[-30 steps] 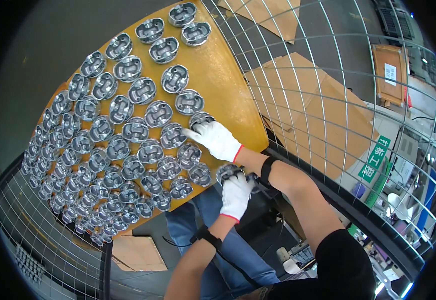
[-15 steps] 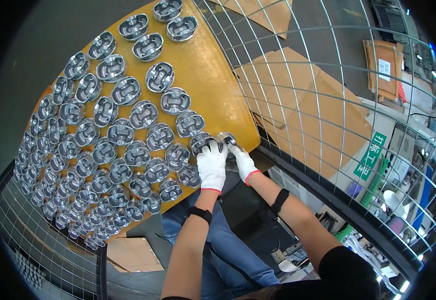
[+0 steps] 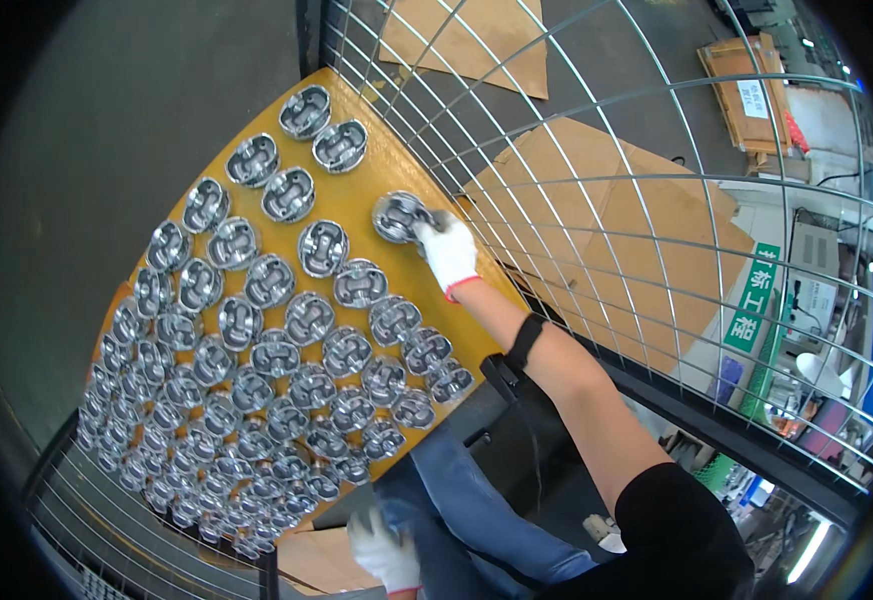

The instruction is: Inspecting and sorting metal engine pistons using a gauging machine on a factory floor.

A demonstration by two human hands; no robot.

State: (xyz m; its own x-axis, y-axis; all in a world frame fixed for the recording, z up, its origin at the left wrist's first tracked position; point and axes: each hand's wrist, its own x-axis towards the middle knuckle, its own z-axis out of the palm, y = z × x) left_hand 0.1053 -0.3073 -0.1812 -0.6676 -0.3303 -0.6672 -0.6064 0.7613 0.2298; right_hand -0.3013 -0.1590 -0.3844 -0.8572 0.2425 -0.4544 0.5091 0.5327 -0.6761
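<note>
My right hand (image 3: 446, 250), in a white glove with a red cuff, is closed on a silver engine piston (image 3: 394, 217) at the bare right side of a yellow board (image 3: 426, 285). The fingers grip the side of the piston nearest the wire mesh. Rows of shiny pistons (image 3: 309, 318) stand on the board with their hollow undersides up. My left hand (image 3: 382, 550), gloved in white too, hangs beside my jeans below the board's near edge. Motion smears its fingers. No piston shows in it.
A wire mesh wall (image 3: 596, 190) runs along the board's right edge, with flattened cardboard (image 3: 616, 240) behind it. More mesh (image 3: 146, 530) stands at lower left. Beyond the right mesh are a wooden crate (image 3: 746, 95) and a bench with a green sign (image 3: 753, 297).
My right hand has moved far up the board and now has a piston there. The left hand has left the near corner and dropped below the board. The view has shifted.
</note>
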